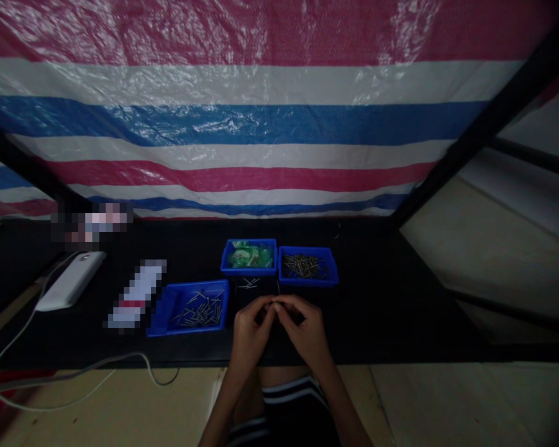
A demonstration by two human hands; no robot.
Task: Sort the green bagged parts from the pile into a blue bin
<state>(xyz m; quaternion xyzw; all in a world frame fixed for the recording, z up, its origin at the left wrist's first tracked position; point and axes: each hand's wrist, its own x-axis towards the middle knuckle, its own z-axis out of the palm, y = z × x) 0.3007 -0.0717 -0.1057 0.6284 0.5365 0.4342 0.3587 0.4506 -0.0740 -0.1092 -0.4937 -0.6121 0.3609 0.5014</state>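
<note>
Above the black tabletop, the fingertips of my left hand (253, 326) and my right hand (304, 323) meet in a pinch. A thin metal pin (278, 287) points up from between them; its lower end is hidden by the fingers. Just beyond the hands, several loose silvery pins (248, 284) lie on the table. To the left, a blue tray (159, 315) holds many silvery pins (204, 309). A second blue tray (248, 272) contains green plastic packets (251, 255). Beside it, a third blue tray (310, 284) has darker, brassy pins (302, 266) in it.
A white power-bank-like box (72, 282) with a white cable (16, 338) lies at the far left; the cable hangs over the front edge. Nearby sits a blurred-out flat object (138, 295). Striped plastic sheeting (261, 124) closes the back, between dark frame bars (475, 118).
</note>
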